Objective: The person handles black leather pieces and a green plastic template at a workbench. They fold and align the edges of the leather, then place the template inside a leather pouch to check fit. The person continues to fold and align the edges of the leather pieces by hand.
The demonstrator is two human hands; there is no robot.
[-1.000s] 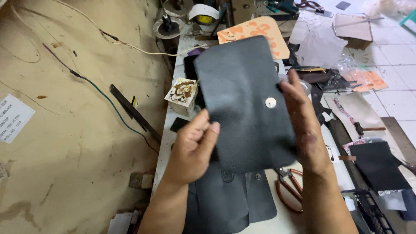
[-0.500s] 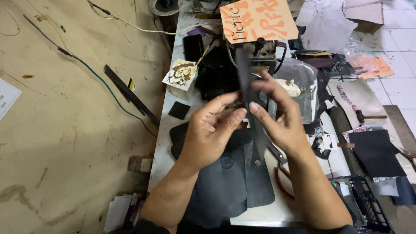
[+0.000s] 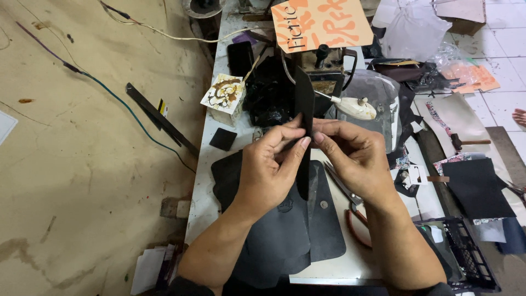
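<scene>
Both hands (image 3: 309, 159) pinch an edge-on black leather piece (image 3: 304, 98).

The folded piece (image 3: 304, 115) looks like matt black leather, smooth-faced. The flat pieces (image 3: 285, 230) beneath share that dull finish (one carries a small shiny metal snap). The pliers (image 3: 350, 205) are bare metal with glossy red plastic grips.

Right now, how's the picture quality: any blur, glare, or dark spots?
Head view: sharp overall, with even, soft light; the dark leather piece pinched by left hand and right hand loses surface detail, and straight edges bow slightly near the frame's borders.
</scene>
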